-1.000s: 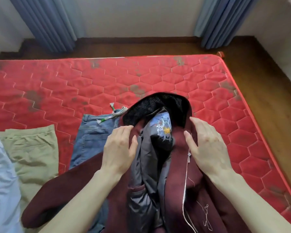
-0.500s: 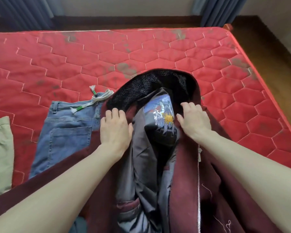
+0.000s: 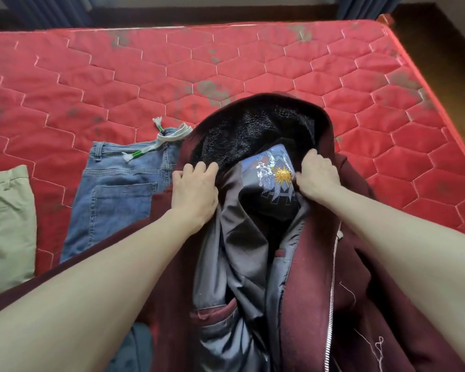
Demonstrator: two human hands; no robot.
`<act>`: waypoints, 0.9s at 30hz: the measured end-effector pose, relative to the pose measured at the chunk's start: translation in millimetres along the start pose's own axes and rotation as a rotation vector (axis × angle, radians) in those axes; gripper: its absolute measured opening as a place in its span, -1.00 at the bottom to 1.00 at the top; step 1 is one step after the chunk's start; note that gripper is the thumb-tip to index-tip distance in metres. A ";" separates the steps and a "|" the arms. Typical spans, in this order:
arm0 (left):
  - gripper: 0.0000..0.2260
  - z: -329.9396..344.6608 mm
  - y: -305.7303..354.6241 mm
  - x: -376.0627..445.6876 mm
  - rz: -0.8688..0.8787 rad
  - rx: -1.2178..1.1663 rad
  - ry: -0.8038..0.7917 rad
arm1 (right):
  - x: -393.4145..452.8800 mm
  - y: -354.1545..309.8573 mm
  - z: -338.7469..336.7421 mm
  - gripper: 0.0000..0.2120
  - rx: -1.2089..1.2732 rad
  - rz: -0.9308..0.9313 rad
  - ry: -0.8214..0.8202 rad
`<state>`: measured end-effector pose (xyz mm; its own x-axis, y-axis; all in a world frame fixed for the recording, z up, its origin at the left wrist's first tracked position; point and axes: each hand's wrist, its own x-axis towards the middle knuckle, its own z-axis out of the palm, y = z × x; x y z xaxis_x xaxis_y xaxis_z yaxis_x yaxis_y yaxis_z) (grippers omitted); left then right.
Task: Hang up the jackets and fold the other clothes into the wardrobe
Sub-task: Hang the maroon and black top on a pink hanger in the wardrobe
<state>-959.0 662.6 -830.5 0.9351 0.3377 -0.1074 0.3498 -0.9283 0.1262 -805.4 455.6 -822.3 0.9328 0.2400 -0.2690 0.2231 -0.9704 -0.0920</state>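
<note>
Maroon jacket point(image 3: 320, 291), hem cut off, gripped by both hands.

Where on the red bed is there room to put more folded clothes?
The far half of the mattress, beyond the jacket, is bare, and so is the strip right of the jacket. It is crowded near-left: jeans and khaki trousers lie beside the jacket, which both hands grip.
</note>
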 end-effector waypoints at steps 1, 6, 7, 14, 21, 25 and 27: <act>-0.73 -3.4 -2.3 -6.0 0.008 -0.021 0.016 | -9.5 4.9 0.3 -0.60 -0.019 -0.005 -0.003; -0.76 -32.1 -13.6 -34.6 0.041 -0.122 0.112 | -54.3 35.0 -12.5 -0.70 -0.123 -0.069 0.047; -0.76 -39.0 -15.3 -40.0 0.054 -0.119 0.115 | -60.9 40.1 -20.0 -0.72 -0.116 -0.086 0.071; -0.77 -105.0 -13.2 -76.7 0.030 -0.201 0.046 | -114.0 68.4 -109.0 -0.71 -0.144 -0.237 0.245; -0.76 -207.2 6.6 -165.7 0.009 -0.315 -0.046 | -217.4 94.0 -209.5 -0.73 -0.048 -0.319 0.201; -0.76 -264.7 19.6 -232.1 0.025 -0.374 -0.081 | -282.5 107.1 -261.6 -0.45 -0.089 -0.365 0.147; -0.74 -292.6 26.6 -264.0 0.029 -0.409 -0.065 | -312.3 112.2 -285.9 -0.39 -0.196 -0.410 0.045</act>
<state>-1179.9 594.2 -510.2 0.9440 0.2896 -0.1583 0.3293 -0.7946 0.5100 -990.7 264.4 -474.5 0.7668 0.6079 -0.2059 0.6216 -0.7834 0.0020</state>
